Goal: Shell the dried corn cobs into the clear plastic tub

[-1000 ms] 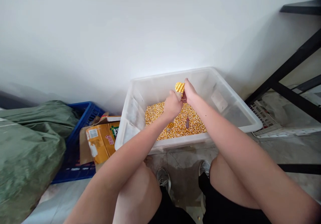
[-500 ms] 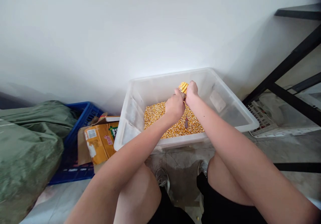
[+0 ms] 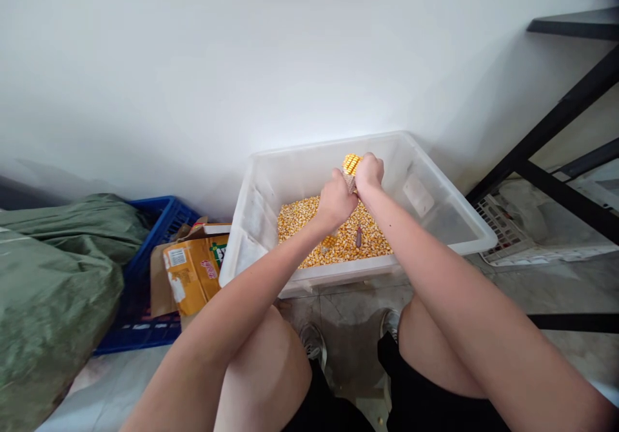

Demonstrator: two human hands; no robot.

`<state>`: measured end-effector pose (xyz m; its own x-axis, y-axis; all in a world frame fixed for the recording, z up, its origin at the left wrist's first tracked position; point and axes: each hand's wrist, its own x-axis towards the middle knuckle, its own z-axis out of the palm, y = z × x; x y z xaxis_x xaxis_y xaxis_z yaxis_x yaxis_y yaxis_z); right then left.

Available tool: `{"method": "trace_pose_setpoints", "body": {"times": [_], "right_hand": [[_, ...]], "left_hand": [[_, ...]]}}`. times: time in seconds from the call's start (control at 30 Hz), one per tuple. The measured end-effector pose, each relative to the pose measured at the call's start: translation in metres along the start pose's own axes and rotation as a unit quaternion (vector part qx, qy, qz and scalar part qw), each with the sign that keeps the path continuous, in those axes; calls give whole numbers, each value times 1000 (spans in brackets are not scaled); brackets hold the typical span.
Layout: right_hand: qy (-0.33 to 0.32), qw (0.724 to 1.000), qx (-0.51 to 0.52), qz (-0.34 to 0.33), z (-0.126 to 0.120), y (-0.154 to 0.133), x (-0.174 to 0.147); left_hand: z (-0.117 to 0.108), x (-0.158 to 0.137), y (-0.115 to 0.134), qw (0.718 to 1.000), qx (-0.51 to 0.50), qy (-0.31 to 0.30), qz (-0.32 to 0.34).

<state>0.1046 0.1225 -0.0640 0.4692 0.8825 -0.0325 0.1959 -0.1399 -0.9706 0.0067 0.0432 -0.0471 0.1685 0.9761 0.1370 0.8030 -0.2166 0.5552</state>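
Both my hands grip one corn cob above a translucent plastic bin. Yellow kernels cover the cob's upper part, while lower down a bare pale stretch shows. My left hand is closed round the lower end. My right hand is wrapped about the cob's right side, its fingertips partly hidden. Loose corn kernels lie spread over the bin's floor beneath. On them rests a small tool with a brown handle, just below my hands.
Left of the bin stands a blue crate with flattened cardboard packaging and a green sack. A black metal frame rises at the right, near a white basket. The white wall is close behind.
The cob and both hands have shifted slightly up, and more of its bare stretch shows. Blurred yellow kernels now appear below my left hand.
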Motion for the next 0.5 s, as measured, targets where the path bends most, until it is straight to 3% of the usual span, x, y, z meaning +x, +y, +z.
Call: {"method": "trace_pose_setpoints", "body": {"times": [0.1,0.33,0.43,0.5], "right_hand": [[40,999,-20,31,-1,-5,-6],[35,998,-28,37,-4,-7,-8],[0,999,-11,42,-3,-3,-7],[-60,998,14,32,-3,0,-8]], "left_hand": [[1,-1,1,1000,-10,2,-11],[6,-2,-3,998,-52,9,-24],[8,-2,-6,999,-37,-5,-33],[8,-1,-8,999,-17,-19,-45]]}}
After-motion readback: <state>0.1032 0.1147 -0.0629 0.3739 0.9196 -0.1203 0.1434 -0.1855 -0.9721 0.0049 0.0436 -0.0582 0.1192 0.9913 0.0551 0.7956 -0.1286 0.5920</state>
